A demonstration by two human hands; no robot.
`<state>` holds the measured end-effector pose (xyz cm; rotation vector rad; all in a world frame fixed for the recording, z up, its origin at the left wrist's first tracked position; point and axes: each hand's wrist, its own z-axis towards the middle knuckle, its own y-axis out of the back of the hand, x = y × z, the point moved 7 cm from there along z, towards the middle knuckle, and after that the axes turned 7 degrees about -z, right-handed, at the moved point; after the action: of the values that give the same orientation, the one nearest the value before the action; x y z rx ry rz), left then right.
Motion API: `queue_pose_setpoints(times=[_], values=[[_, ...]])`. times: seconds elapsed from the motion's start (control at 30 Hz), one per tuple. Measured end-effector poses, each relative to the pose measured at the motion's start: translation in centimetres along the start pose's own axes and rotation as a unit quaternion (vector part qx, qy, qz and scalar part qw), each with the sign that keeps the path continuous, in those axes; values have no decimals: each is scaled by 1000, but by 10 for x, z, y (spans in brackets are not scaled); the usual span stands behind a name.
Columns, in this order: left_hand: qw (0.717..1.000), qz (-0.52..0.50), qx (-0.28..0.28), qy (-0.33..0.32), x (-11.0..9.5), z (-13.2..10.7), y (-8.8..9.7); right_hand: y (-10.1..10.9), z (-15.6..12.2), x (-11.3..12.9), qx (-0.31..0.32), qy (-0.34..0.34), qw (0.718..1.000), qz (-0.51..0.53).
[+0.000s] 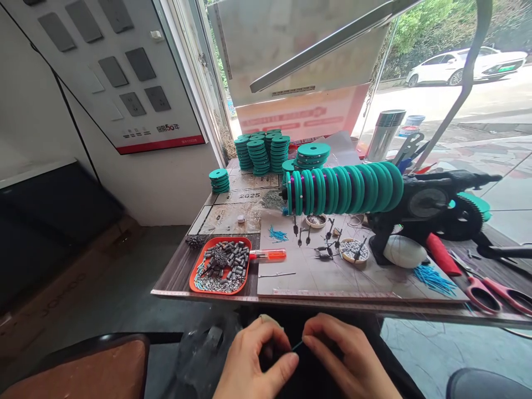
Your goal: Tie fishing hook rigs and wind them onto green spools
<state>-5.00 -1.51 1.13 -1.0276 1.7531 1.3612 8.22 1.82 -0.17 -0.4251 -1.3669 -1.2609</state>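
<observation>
Work is held low, just on the near side of the dark wood-grain counter (174,282), not over its top. A thin, short blue-green strand (297,346) spans the small gap between the left hand (255,354) and the right hand (343,352). The right hand is closed to a pinch, thumb against forefinger, on the strand's right end; the left hand is curled into a loose ring, thumb and fingertips drawn together at its left end. How firm either grip is, I cannot tell.

So slight a piece likely calls for light pressure, with the pinches close together so it neither bends nor twists. Letting one hand steady it while only the other moves should give better control. The dark clothing behind gives good contrast; a dropped piece, though, would probably land in the lap or on the floor, so working above the pale grey board (316,284) seems safer.

On the board's near right lies a loose bundle of bright blue thin sticks (434,280), beside the scissors with pinkish-red handles (482,293). Farther left sits a shallow orange-red plastic tray (192,280) of dark cylindrical parts (235,257).
</observation>
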Motion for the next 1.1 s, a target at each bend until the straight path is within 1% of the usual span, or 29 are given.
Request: queue_pose_setpoints(times=[0.1, 0.17, 0.23, 0.3, 0.33, 0.37, 0.4, 0.47, 0.53, 0.67, 0.83, 0.93, 1.03, 1.1], values=[[999, 45, 17, -4, -14, 5, -1, 0, 0, 5, 13, 12, 1000, -10], [999, 46, 18, -7, -19, 8, -2, 2, 4, 11, 29, 31, 999, -23], [1000, 15, 4, -9, -19, 11, 1, 5, 15, 17, 52, 36, 997, -47], [999, -44, -28, -8, -13, 11, 7, 9, 38, 23, 81, 34, 988, -130], [996, -80, -49, -5, -7, 11, 11, 11, 51, 26, 99, 39, 970, -220], [991, -114, -71, -1, 0, 10, 15, 8, 65, 27, 134, 50, 931, -335], [985, -146, -95, 6, 8, 10, 18, 9, 79, 28, 147, 56, 912, -379], [972, -190, -135, 22, 23, 8, 24, 5, 102, 28, 177, 79, 881, -431], [963, -215, -156, 38, 34, 6, 26, -1, 115, 27, 203, 113, 862, -451], [953, -260, -149, 44, 41, 6, 24, -10, 116, 26, 238, 171, 830, -475], [948, -281, -147, -4, 41, 6, 26, -16, 111, 32, 280, 220, 799, -485], [949, -278, -147, -20, 40, 5, 28, -18, 110, 36, 299, 237, 782, -493], [955, -262, -134, -30, 27, 4, 26, -20, 110, 40, 315, 241, 765, -507], [968, -226, -88, -59, 8, 1, 17, -25, 110, 41, 322, 239, 754, -520]])
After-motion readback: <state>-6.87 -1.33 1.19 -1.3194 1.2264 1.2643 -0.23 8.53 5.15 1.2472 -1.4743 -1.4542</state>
